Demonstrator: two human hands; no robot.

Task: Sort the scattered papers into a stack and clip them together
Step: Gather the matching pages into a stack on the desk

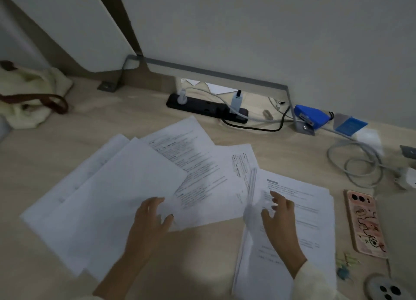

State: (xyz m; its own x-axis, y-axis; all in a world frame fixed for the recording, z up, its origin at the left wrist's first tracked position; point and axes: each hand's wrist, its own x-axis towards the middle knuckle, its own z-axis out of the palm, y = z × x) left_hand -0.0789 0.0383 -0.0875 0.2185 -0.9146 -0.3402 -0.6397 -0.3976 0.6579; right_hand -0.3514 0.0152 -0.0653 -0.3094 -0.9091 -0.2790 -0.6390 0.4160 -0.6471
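Mid-gathering, I judge: my left hand [153,218], fingers spread, rests on the loose sheets [126,182] fanned toward ten o'clock, my right hand [280,216], likewise spread, steadies the stack [315,221] at four o'clock; next calls for sliding a sheet across.

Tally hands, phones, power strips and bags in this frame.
Hands: 2 (left hand, right hand)
Phones: 2 (pink phone, grey phone)
Power strips: 1 (power strip)
Bags: 1 (bag)
Total: 6
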